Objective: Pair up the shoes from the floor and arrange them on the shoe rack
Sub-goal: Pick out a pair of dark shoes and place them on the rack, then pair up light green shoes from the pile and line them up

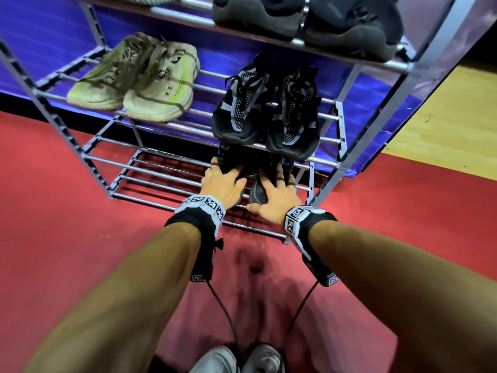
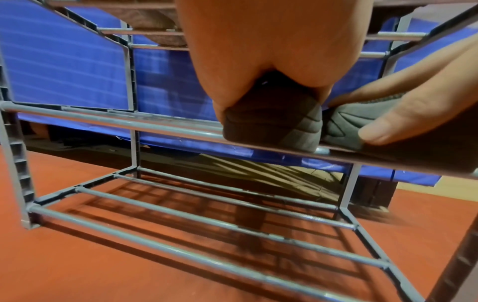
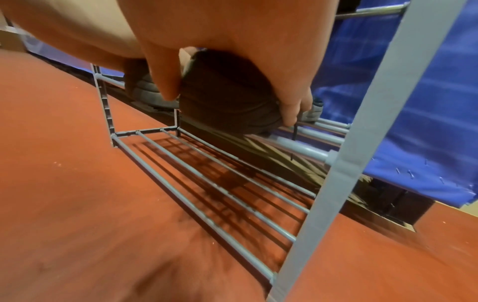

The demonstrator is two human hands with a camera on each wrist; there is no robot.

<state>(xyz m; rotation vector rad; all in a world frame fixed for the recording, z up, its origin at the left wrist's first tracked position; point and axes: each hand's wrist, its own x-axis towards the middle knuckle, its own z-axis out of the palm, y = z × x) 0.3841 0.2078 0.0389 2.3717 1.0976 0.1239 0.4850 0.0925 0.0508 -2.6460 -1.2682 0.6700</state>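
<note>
A pair of dark shoes sits on the second-lowest shelf of the grey metal shoe rack (image 1: pixel 390 103), at its right end, partly hidden under the shelf above. My left hand (image 1: pixel 223 181) grips the heel of the left dark shoe (image 2: pixel 271 120), fingers curled round it. My right hand (image 1: pixel 277 195) grips the right dark shoe (image 3: pixel 227 92) the same way. In the left wrist view a thumb lies on the second shoe's grey heel (image 2: pixel 344 122). The two heels touch side by side at the shelf's front rail.
A beige pair (image 1: pixel 139 79) and a black-and-grey mesh pair (image 1: pixel 269 109) stand on the shelf above. Another dark pair (image 1: pixel 306 20) is on a higher shelf. Red floor (image 1: pixel 80 251) spreads in front; my own grey shoes (image 1: pixel 236 359) are at the bottom edge.
</note>
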